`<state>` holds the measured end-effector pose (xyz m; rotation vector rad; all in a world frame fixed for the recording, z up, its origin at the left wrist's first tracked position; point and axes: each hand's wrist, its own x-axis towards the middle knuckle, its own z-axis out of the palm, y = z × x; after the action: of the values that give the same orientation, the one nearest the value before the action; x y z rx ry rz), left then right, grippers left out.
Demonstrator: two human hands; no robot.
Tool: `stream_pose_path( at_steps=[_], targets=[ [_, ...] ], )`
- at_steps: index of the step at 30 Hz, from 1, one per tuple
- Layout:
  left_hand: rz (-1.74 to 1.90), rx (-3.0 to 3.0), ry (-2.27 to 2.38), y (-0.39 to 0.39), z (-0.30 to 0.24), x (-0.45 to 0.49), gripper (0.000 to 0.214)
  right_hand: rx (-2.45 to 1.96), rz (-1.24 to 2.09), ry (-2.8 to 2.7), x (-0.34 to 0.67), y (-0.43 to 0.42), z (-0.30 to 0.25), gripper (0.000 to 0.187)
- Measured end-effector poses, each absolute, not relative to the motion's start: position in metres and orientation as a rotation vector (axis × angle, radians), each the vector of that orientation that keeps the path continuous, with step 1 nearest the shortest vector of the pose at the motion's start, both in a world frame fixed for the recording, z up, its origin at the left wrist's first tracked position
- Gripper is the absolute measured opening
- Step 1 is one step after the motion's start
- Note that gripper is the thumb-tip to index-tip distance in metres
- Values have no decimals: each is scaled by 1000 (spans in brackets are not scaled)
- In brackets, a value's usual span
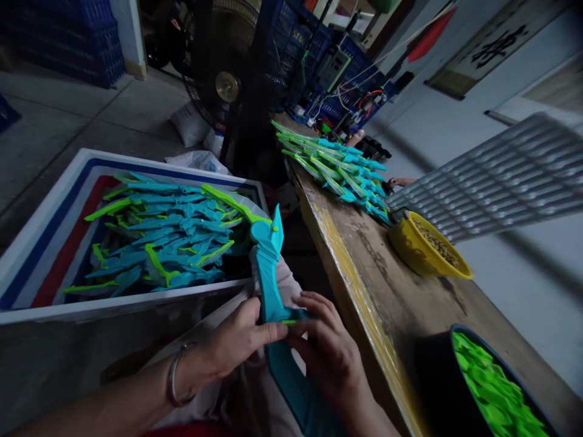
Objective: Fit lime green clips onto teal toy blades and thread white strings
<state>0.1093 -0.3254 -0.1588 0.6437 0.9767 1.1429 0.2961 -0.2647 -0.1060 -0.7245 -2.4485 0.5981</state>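
Both my hands hold one long teal plastic toy bow (268,267) over my lap. My left hand (237,343) is closed around its middle, thumb pressed on the grip. My right hand (325,346) pinches the same spot from the right, next to a small green piece at the grip. The bow's upper limb points up toward the box; its lower limb runs down under my right wrist. A metal bangle sits on my left wrist.
A white box (54,237) at left holds several teal and green bow parts. On the wooden bench (364,255) lie a stack of finished bows (337,170), a yellow bowl (426,249) and a dark tub of green pieces (494,391). A black fan (228,85) stands behind.
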Motion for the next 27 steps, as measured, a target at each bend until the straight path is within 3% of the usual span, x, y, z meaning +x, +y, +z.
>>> stream_pose_path(
  at_steps=[3,4,6,8,19,24,27],
  targets=[
    [1134,722,1025,-329,-151,103,46,-1139,1109,-2104,295,-267,-105,59],
    [1124,736,1032,-330,-150,101,47,-1220,1354,-1986,293,-268,-102,66],
    [1112,756,1003,-334,-148,98,49,-1249,1759,-1767,288,-270,-95,64],
    [1096,770,965,-337,-146,96,50,-1195,1928,-1635,281,-273,-87,56],
    [1089,752,1155,-361,-150,106,55,-1219,1669,-1737,276,-295,-83,37],
    [1078,787,1201,-352,-155,104,47,-1265,1727,-1605,273,-289,-88,46],
    [1035,648,966,-346,-160,99,45,-1279,1447,-1763,278,-295,-79,54]
  ],
)
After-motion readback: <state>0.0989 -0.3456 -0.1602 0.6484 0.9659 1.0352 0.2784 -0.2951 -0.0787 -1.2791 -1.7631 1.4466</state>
